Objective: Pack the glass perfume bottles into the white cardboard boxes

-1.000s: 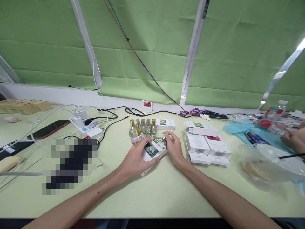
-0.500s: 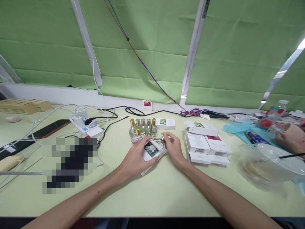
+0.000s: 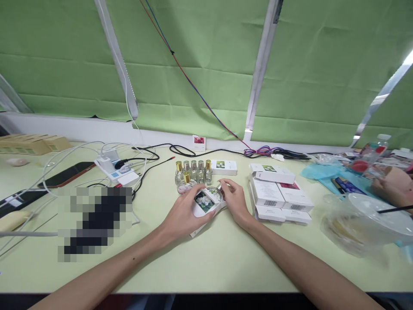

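My left hand [image 3: 183, 214] is closed around a white flat box [image 3: 203, 203] with a white flower printed on green. At the box's far right end is a round glass perfume bottle [image 3: 214, 193], and my right hand [image 3: 236, 201] pinches it near its cap. How deep the bottle sits in the box is hard to see. Under the held box lies another white carton edge [image 3: 197, 231], mostly covered. Just beyond my left hand stand several glass perfume bottles [image 3: 193, 173] with gold and silver caps. A flower-printed box [image 3: 225, 168] lies beside them.
A stack of white boxes [image 3: 269, 191] stands to the right. Further right are a lidded plastic cup [image 3: 374, 219] with a straw and a blue plastic bag [image 3: 322, 173]. To the left are a power strip [image 3: 124, 175], cables and a phone [image 3: 66, 174]. Yellow cartons [image 3: 29, 144] sit at the back left.
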{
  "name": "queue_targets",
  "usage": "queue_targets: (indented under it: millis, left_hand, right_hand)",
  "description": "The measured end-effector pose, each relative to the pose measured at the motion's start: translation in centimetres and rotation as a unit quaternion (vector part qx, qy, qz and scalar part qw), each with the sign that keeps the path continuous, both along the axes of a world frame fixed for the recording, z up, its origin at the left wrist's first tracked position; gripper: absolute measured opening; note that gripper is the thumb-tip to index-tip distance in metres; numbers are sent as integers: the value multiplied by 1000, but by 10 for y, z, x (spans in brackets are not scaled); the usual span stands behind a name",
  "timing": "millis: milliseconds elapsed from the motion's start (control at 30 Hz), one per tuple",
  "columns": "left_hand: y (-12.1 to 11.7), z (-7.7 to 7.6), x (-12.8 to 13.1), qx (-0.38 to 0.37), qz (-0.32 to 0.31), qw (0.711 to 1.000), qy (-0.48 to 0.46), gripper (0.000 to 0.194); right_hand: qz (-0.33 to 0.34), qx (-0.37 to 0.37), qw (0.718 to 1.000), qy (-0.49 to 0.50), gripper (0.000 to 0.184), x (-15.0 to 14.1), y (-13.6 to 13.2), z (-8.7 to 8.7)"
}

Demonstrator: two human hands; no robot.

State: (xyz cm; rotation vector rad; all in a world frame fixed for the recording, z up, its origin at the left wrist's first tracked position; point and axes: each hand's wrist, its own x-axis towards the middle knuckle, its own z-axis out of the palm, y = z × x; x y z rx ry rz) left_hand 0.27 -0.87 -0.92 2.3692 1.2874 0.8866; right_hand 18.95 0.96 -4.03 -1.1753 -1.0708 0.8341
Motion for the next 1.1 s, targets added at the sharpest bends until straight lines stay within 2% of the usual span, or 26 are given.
queue_targets:
  millis: [600,1100]
  left_hand:
    - [2,-2,-1,12,-6,1000,-1,60]
    - [3,-10,-6,155,-47,987,-21,59]
  right_hand:
    - [9,19,1000,-8,35,0,-1,3]
    - [-5,113,992,-50,34,0,-12,17]
